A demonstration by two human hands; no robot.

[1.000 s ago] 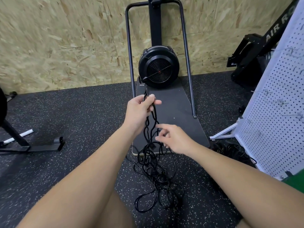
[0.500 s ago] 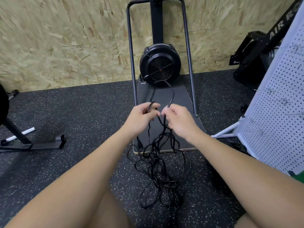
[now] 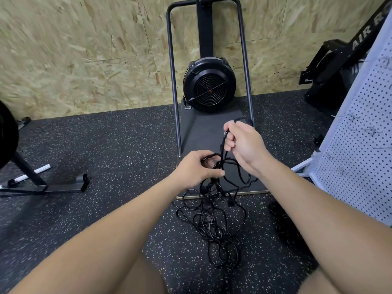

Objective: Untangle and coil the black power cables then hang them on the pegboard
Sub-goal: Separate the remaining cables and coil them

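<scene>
A tangle of black power cables [image 3: 214, 225] lies on the speckled rubber floor in front of me, with strands rising up to both hands. My left hand [image 3: 197, 168] grips a knot of cable loops low over the heap. Up and to the right of it, my right hand [image 3: 244, 143] holds a loop of cable, its fingers curled round the strand. The white pegboard [image 3: 364, 149] stands at the right edge, with thin metal hooks on its face.
A black fan machine [image 3: 209, 83] on a dark platform [image 3: 201, 132] with a tall tube frame stands straight ahead against the chipboard wall. A black equipment stand [image 3: 44, 185] lies at the left. Another dark cable bundle [image 3: 282, 221] sits beside the pegboard's foot.
My right hand has risen and moved right, drawing a loop of cable up. My left hand has dropped lower and now grips the knot near the heap.
</scene>
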